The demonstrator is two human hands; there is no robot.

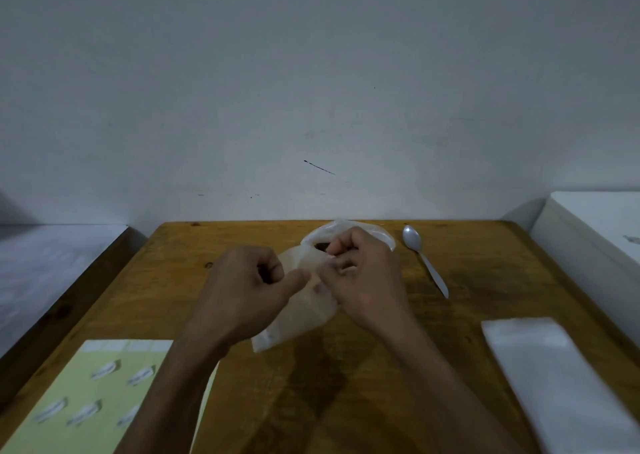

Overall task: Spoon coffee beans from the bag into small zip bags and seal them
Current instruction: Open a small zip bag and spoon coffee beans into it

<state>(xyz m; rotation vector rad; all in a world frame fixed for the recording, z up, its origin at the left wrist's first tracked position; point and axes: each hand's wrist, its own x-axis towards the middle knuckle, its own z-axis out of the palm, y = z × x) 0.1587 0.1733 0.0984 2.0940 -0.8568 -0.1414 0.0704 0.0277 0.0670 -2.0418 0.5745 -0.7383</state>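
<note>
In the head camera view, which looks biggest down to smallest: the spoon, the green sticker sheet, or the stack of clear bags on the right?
1. Green sticker sheet
2. Stack of clear bags, nearly as large, so unsure
3. Spoon, farther away

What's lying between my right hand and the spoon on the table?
Nothing visible. The spoon lies on bare wooden table just right of the right hand, which pinches the small zip bag together with the left hand.
</note>
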